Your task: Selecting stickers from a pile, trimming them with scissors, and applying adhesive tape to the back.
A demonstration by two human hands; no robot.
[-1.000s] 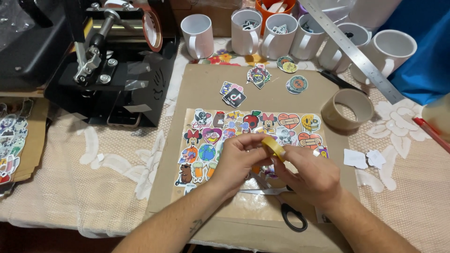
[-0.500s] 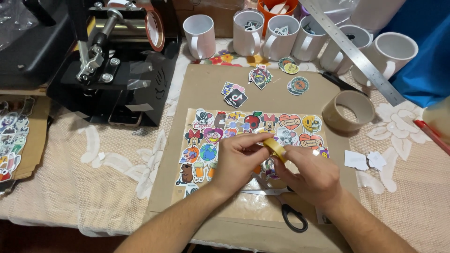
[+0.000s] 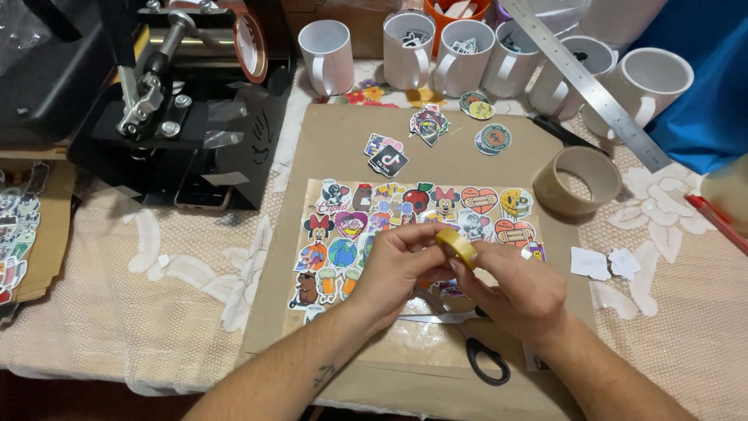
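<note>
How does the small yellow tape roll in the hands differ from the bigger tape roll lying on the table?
The yellow tape roll is small, bright yellow and held between both hands above the sticker sheet. The brown tape roll is larger, dull tan and lies flat on the cardboard mat, untouched. Both are ring-shaped.

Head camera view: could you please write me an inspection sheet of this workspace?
Surface: brown board on a lace tablecloth.
Job's things: small yellow tape roll, sticker sheet beneath.
Clutter: scissors, larger tape roll, steel ruler, white mugs, loose stickers.
Grippers: left hand and right hand both pinch the roll.
Cables: nothing seen.
Surroundings: black mug press, blue cloth.
</note>
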